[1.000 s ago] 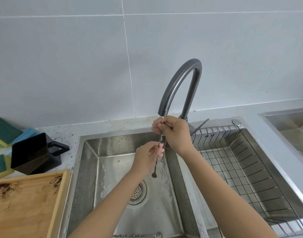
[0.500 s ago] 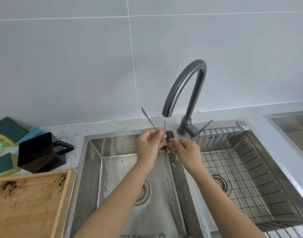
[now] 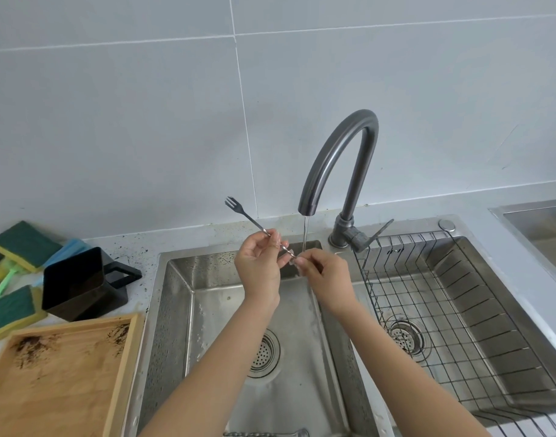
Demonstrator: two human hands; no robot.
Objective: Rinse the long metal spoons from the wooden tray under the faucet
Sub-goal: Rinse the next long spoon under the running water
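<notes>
Two hands hold one long metal utensil over the left sink basin (image 3: 213,310) in the head view, the only one supplied. Left hand (image 3: 260,269) pinches the twisted shaft (image 3: 284,247) near its middle; right hand (image 3: 325,274) pinches the lower end at the water stream (image 3: 305,234), fingertips pressed on the metal. The upper end (image 3: 231,201), at 10 o'clock from the left hand, is a small fork head (the task calls these spoons; the lower end is hidden by fingers). The faucet (image 3: 339,159) runs thinly at 12 o'clock. A second twisted utensil (image 3: 267,433) lies in the basin at 6 o'clock. The wooden tray (image 3: 62,376), at 8 o'clock, shows dark residue and no utensils in its visible part. Risks, as judged: the wet, thin shaft could slip from either pinch and drop towards the drain (image 3: 264,351); the tines could prick on regripping; the fork end sits outside the stream and may go unrinsed.
</notes>
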